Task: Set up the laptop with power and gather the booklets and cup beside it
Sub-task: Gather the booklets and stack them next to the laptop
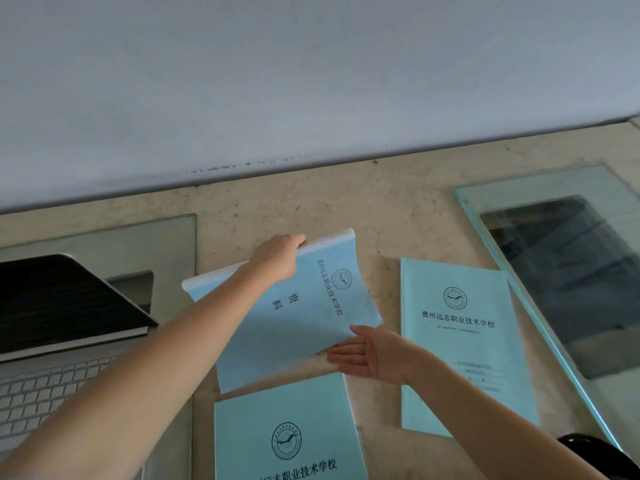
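Observation:
Three light blue booklets lie on a stone counter [311, 202]. My left hand [278, 256] grips the far spine edge of the middle booklet [294, 323], which is tilted and lifted. My right hand [367, 353] touches that booklet's near right corner, palm up, fingers spread under the edge. A second booklet [460, 341] lies flat to the right. A third booklet [287, 434] lies at the bottom centre. An open laptop [62, 323] with a dark screen and silver keyboard stands at the left. A black rounded object [595, 452], perhaps the cup, shows at the bottom right.
A grey wall [311, 81] runs along the counter's far edge. A glass pane [561, 271] covers a dark recess at the right. Another glass pane [104, 244] lies under the laptop at the left.

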Tool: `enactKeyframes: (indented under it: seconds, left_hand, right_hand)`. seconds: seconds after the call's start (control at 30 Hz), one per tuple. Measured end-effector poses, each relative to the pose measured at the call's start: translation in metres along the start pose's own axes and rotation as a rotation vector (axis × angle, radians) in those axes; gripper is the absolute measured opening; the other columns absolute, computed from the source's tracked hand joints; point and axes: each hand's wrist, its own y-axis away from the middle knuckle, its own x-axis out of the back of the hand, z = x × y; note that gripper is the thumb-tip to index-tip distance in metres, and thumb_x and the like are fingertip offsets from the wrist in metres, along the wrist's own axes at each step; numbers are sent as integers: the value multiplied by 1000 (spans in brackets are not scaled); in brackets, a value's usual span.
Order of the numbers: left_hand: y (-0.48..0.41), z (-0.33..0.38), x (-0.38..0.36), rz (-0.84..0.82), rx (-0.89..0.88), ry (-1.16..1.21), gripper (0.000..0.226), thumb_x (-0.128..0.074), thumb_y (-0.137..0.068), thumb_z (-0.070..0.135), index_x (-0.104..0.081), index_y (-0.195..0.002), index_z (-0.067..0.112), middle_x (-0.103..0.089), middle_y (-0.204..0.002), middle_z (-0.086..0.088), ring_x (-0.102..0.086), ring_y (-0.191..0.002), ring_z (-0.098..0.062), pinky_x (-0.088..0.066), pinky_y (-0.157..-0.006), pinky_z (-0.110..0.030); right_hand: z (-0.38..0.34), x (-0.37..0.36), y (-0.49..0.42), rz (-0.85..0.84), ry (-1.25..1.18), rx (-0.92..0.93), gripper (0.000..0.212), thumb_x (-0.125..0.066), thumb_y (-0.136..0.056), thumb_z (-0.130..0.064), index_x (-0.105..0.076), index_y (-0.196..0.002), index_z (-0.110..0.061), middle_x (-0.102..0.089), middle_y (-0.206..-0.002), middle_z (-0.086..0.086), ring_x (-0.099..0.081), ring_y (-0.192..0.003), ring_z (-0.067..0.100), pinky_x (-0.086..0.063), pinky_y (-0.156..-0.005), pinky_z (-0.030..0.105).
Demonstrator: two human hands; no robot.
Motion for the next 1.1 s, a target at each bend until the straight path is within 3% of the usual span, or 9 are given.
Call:
enactKeyframes:
  seconds: [0.13,0.27,0.37,0.5,0.57,0.63,0.83,1.0,1.1]
  left_hand:
    - [30,17,34,94,-56,-12,26,-47,-76,-7,-53,-85,17,-57,-83,-6,-55,-79,-29,-36,-63,-29]
    - [73,28,75,173,-124,82,26,-57,-77,3,-63,-99,15,-64,-88,-6,-60,-86,-28,-43,-70,-32]
    - [111,33,106,201,-235,286,20,-65,-76,5,-65,-94,14,-58,-74,1,-55,-73,-19,-40,-68,-29]
    - [165,33,129,227,-215,661,31,-65,-79,-4,-64,-108,8,-65,-92,-1,-58,-80,-8,-45,-75,-24]
    - [190,30,135,262,-191,799,30,-64,-81,-6,-63,-104,13,-65,-88,4,-61,-73,0,-48,-73,-19]
    - [211,26,136,296,-153,956,29,-61,-82,-8,-62,-101,14,-65,-85,4,-62,-70,-4,-51,-72,-22]
    - [257,5,120,218,-19,1401,28,-57,-84,-5,-66,-101,16,-75,-81,2,-72,-70,-13,-58,-59,-27]
    - [268,-15,70,184,219,1577,28,-58,-84,-4,-65,-103,15,-75,-82,-3,-72,-69,-18,-58,-58,-29]
    - [272,-28,21,136,403,1602,32,-58,-84,-3,-62,-113,10,-69,-99,-12,-67,-80,-25,-55,-73,-35]
  right_hand:
    - [7,-20,-2,43,-102,125,27,-46,-99,-17,-56,-114,4,-66,-110,17,-65,-103,27,-57,-76,37]
    - [17,-41,11,66,-166,269,17,-55,-96,-12,-55,-110,-4,-56,-115,13,-62,-90,25,-52,-76,40]
    - [20,-53,32,-9,-193,394,22,-60,-93,-18,-56,-113,-10,-52,-127,11,-59,-102,27,-50,-85,42]
    - [17,-64,65,-131,-90,584,38,-56,-93,-35,-46,-129,-26,-47,-132,-1,-45,-125,22,-43,-99,42]
    - [15,-64,81,-101,4,665,33,-53,-93,-41,-49,-124,-31,-47,-133,-7,-41,-129,17,-35,-104,44]
    - [12,-61,93,-56,71,718,35,-51,-93,-45,-51,-122,-27,-52,-130,-11,-44,-126,12,-28,-107,45]
    - [18,-50,120,-94,205,765,18,-55,-94,-39,-65,-85,-27,-68,-84,-5,-67,-82,10,-54,-81,34]
    - [41,-46,119,18,288,739,18,-57,-94,-37,-68,-87,-24,-68,-75,-6,-68,-71,9,-57,-64,30]
    - [68,-35,101,94,351,656,19,-57,-93,-39,-69,-92,-24,-69,-79,-5,-66,-74,12,-54,-63,28]
